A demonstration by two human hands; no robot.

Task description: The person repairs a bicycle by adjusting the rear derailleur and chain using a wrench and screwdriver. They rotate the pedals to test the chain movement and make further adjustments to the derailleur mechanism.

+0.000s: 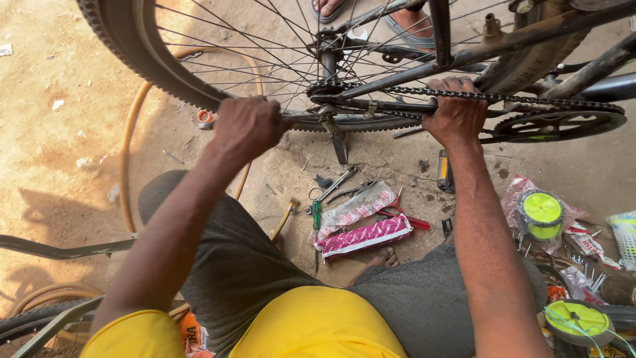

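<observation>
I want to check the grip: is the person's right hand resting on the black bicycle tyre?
No, the right hand grips the black metal frame tube beside the bicycle chain, away from the black bicycle tyre.

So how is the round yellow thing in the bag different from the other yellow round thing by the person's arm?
The bagged disc sits farther off inside a crinkly clear wrapper, while the near disc lies unwrapped at the bottom corner. The bagged disc shows a plain face with a dark rim; the near disc has pale cord trailing across it. Both are round and bright yellow-green, lying on the ground beside the right arm.
</observation>
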